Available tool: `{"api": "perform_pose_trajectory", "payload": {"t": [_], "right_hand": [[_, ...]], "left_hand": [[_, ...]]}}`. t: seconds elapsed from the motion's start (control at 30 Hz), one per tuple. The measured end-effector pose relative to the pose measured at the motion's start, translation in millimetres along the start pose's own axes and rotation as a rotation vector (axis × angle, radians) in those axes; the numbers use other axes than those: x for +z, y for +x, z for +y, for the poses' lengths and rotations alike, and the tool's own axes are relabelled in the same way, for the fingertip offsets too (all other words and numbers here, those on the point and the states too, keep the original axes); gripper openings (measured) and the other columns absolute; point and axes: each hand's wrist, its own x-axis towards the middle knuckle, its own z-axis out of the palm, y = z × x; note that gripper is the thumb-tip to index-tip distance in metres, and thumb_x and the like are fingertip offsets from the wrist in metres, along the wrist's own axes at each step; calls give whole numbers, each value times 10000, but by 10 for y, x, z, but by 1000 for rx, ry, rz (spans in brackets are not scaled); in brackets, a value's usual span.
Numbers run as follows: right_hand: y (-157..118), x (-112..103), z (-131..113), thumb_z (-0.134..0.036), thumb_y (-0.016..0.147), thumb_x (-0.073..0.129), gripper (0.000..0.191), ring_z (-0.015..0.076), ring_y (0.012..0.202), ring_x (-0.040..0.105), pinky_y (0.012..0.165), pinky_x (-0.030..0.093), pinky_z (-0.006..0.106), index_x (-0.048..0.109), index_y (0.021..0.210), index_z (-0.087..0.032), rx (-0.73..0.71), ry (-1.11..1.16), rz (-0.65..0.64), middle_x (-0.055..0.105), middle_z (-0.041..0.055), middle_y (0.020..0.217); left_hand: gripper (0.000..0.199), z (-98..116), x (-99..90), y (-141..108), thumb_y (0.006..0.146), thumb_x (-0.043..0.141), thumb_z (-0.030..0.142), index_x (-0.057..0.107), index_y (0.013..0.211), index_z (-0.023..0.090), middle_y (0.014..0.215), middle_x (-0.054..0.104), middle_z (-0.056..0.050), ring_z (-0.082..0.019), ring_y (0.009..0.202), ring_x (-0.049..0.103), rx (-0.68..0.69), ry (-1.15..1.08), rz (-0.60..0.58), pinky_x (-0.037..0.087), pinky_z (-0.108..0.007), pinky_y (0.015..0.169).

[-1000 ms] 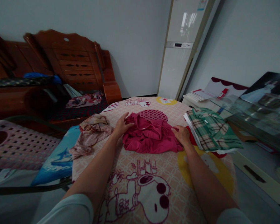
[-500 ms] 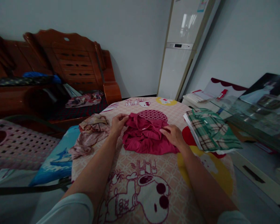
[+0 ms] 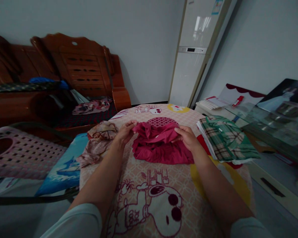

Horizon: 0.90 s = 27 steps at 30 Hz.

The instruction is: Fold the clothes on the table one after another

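Observation:
A crumpled dark pink shirt [image 3: 164, 152] lies on the patterned tablecloth [image 3: 139, 178], with a small white label near its collar. My left hand [image 3: 126, 131] pinches the shirt's upper left edge, fingers closed. On the other side, my right hand [image 3: 186, 137] grips the upper right edge between thumb and fingers. Between the two hands the upper part of the cloth is lifted slightly, while the lower part rests in folds on the table. Left of my left hand is a rumpled pale pink garment [image 3: 99, 145]. A folded green plaid shirt [image 3: 225, 138] lies atop white cloth at the right.
Beyond the table's left side stand a wooden sofa [image 3: 76, 66], a pink woven plastic chair [image 3: 27, 152] and a blue cushion [image 3: 67, 165]. A tall white air conditioner [image 3: 188, 72] is at the back. On the right, a glass shelf [image 3: 283, 122] borders the table.
Both hands have raised the upper part of the pink shirt a little, opening its folds. My right hand now has its fingers further under the edge. The view has shifted slightly.

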Motion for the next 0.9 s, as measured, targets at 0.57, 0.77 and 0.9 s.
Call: {"api": "perform_pose_trajectory", "payload": {"t": [0.57, 0.77, 0.9], "right_hand": [[81, -497, 240, -284, 762, 637, 211, 240, 869, 714, 839, 527, 343, 785, 868, -176, -61, -861, 308, 780, 68, 888], [37, -320, 423, -355, 820, 695, 359, 280, 1030, 678, 852, 504, 341, 728, 1126, -172, -9, -1358, 198, 740, 145, 1095], [30, -265, 487, -225, 894, 551, 224, 247, 947, 682, 799, 484, 309, 755, 982, -200, -40, -1525, 191, 746, 139, 980]], "left_hand": [[275, -231, 29, 49, 694, 718, 404, 745, 846, 176, 815, 749, -81, -233, 793, 690, 66, 941, 140, 517, -302, 739], [237, -259, 72, 28, 653, 772, 438, 719, 665, 208, 643, 703, -62, -235, 669, 655, 42, 1132, 106, 462, -289, 636], [172, -270, 55, 30, 690, 731, 372, 714, 635, 210, 652, 706, -63, -224, 656, 639, 19, 1175, 77, 428, -286, 626]]}}
